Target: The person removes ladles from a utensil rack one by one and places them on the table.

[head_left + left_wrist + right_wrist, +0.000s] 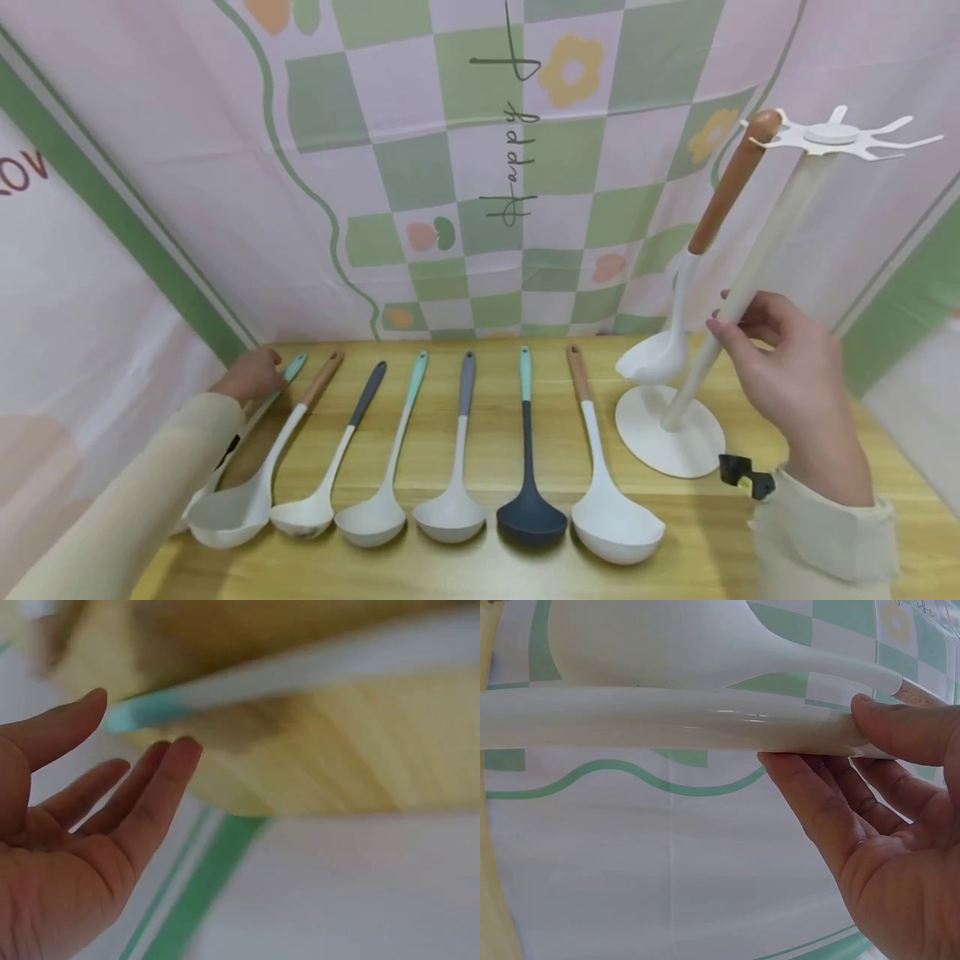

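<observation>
At the left end of a row of ladles, my left hand (pixel 251 375) reaches over a ladle with a teal handle (pixel 296 367). In the left wrist view the thumb and fingers are spread apart near the teal handle end (pixel 154 709), with a gap visible. My right hand (pixel 795 367) pinches the pole of a white utensil stand (pixel 780 208) between thumb and fingers. The stand has a round base and a hooked top. From one hook hangs a white ladle with a brown handle (pixel 726 196), its bowl just above the base. Left sleeve hides part of the leftmost ladle.
Several ladles lie side by side on the wooden table (pixel 525 575), among them a dark one (pixel 531 517) and a white one with a brown handle (pixel 615 529) nearest the stand. A patterned cloth (pixel 487 167) hangs behind the table.
</observation>
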Demonstrator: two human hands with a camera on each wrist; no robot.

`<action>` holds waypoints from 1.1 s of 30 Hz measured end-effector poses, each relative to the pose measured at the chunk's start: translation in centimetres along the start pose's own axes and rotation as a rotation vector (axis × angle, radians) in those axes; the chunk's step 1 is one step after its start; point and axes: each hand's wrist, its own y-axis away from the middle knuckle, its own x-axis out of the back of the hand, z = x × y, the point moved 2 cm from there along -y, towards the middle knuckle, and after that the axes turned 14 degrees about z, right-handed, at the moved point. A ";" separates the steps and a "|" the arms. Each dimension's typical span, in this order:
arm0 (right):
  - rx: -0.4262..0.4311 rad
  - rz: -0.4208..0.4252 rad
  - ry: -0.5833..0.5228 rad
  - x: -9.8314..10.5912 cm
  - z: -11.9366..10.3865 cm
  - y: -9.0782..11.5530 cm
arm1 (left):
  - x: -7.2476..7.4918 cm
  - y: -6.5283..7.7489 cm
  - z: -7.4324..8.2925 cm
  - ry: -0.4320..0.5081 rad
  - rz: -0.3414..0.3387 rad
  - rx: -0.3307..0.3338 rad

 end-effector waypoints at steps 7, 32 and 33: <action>-0.001 -0.002 -0.004 0.0 -0.1 0.0 | 3.2 0.5 5.2 0.341 0.057 0.063; 0.008 -0.020 -0.029 0.3 -0.1 0.0 | 0.3 11.6 33.2 1.033 0.515 -0.639; 0.017 -0.016 -0.036 0.3 -0.1 0.1 | -0.2 11.7 34.1 1.033 0.514 -0.663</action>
